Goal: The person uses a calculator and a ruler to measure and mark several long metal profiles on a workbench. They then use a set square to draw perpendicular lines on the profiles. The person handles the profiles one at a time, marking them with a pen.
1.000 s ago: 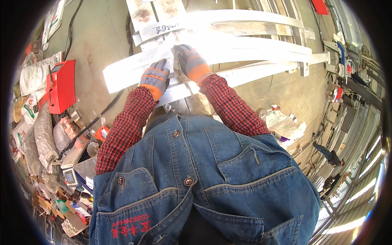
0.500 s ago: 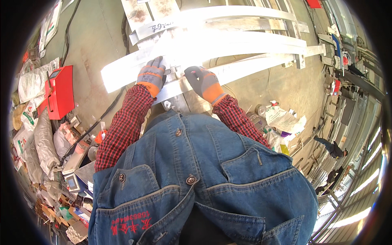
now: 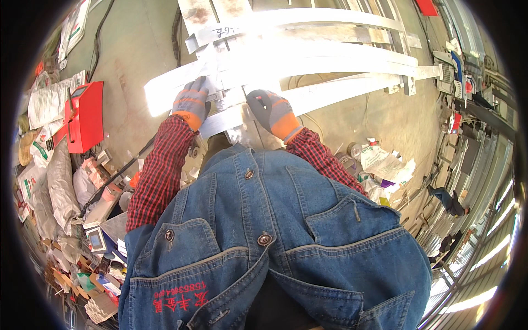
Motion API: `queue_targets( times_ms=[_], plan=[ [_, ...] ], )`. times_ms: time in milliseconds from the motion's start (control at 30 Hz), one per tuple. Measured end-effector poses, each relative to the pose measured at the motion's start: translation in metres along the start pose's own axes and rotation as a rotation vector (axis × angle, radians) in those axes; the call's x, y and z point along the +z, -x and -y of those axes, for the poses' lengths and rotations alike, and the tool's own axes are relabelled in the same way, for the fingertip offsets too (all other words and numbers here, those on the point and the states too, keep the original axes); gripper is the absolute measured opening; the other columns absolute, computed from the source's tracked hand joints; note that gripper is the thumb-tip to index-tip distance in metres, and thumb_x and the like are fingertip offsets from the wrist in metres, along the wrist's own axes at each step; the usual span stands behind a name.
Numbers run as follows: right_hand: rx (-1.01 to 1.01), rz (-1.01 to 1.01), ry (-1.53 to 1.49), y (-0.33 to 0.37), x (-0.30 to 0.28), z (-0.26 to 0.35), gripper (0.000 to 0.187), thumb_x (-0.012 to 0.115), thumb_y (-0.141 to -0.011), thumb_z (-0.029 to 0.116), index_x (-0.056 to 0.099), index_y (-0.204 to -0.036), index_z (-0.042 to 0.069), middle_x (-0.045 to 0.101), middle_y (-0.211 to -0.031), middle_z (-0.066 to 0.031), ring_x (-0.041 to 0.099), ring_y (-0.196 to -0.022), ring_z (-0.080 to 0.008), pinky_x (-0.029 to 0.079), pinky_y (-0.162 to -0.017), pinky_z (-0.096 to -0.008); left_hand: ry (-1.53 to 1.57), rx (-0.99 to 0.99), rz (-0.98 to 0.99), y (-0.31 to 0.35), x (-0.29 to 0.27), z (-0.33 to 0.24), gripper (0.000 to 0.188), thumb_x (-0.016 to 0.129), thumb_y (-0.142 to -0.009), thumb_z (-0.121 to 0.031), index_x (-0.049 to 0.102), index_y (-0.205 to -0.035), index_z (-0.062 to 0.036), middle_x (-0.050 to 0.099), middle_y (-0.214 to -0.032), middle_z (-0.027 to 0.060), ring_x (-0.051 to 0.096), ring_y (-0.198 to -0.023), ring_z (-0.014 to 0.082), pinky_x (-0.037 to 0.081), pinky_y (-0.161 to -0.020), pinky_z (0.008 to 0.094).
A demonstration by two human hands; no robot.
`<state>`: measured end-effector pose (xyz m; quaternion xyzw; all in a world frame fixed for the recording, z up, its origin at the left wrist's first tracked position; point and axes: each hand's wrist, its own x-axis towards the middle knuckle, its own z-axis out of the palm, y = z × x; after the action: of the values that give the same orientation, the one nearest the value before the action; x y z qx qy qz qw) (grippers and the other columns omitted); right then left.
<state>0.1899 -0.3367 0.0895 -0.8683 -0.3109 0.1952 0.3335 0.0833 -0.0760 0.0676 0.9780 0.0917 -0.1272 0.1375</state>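
My left hand, in a grey and orange glove, lies with its fingers stretched out on a wide, shiny metal strip. Glare washes out much of that strip. To the right, my right hand wears a matching glove. Its fingers are curled, thumb and forefinger forming a ring, over the near curved metal strip; whatever they grip, if anything, is too small to make out. Between the hands, flat metal pieces cross the strips. A farther curved strip with dark handwriting near its left end runs beyond.
A red box-shaped machine stands at the left, near bags and cluttered packaging. Black cable crosses the floor. White sacks lie at the right. Farther right are a light-coloured machine and another person.
My left hand has slid left along the wide strip, away from my right hand. My right hand stays curled in nearly the same place. The whole view has shifted slightly.
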Motion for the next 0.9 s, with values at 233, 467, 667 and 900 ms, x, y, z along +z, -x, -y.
queue_targets(
  times_ms=[233, 467, 667, 900],
  plan=[
    [0.093, 0.069, -0.039, -0.004, -0.003, 0.014, 0.035, 0.061, -0.108, 0.037, 0.077, -0.124, 0.009, 0.079, -0.114, -0.0224, 0.075, -0.104, -0.0435, 0.059, -0.094, -0.0488, -0.001, 0.007, -0.009, 0.0, 0.001, 0.0, 0.033, 0.073, -0.097, -0.022, 0.075, -0.125, -0.0042, 0.05, -0.169, 0.0191, 0.055, -0.148, 0.0391, 0.048, -0.122, 0.0463],
    [0.081, 0.087, -0.051, -0.005, -0.002, 0.016, 0.033, 0.065, -0.107, 0.035, 0.077, -0.125, 0.009, 0.079, -0.115, -0.0213, 0.076, -0.104, -0.0418, 0.06, -0.093, -0.0469, 0.01, 0.006, -0.046, 0.003, 0.011, 0.006, 0.036, 0.074, -0.098, -0.023, 0.073, -0.129, -0.0048, 0.05, -0.169, 0.0201, 0.053, -0.149, 0.0398, 0.048, -0.123, 0.0475],
    [-0.013, 0.05, -0.03, -0.012, 0.006, 0.013, 0.028, 0.068, -0.108, 0.033, 0.078, -0.124, 0.011, 0.081, -0.11, -0.0172, 0.078, -0.099, -0.0355, 0.061, -0.087, -0.0438, 0.029, 0.019, -0.04, 0.003, 0.009, 0.008, 0.034, 0.076, -0.097, -0.025, 0.072, -0.123, -0.0038, 0.052, -0.168, 0.0228, 0.054, -0.148, 0.0421, 0.049, -0.121, 0.0495],
    [-0.05, 0.029, -0.036, -0.018, 0.009, 0.015, 0.027, 0.069, -0.108, 0.031, 0.078, -0.124, 0.012, 0.082, -0.109, -0.0158, 0.08, -0.097, -0.0321, 0.062, -0.084, -0.0422, 0.028, 0.044, 0.001, 0.004, 0.0, 0.006, 0.032, 0.074, -0.098, -0.024, 0.072, -0.123, -0.0043, 0.053, -0.166, 0.0252, 0.056, -0.146, 0.0437, 0.05, -0.121, 0.0502]
  ],
)
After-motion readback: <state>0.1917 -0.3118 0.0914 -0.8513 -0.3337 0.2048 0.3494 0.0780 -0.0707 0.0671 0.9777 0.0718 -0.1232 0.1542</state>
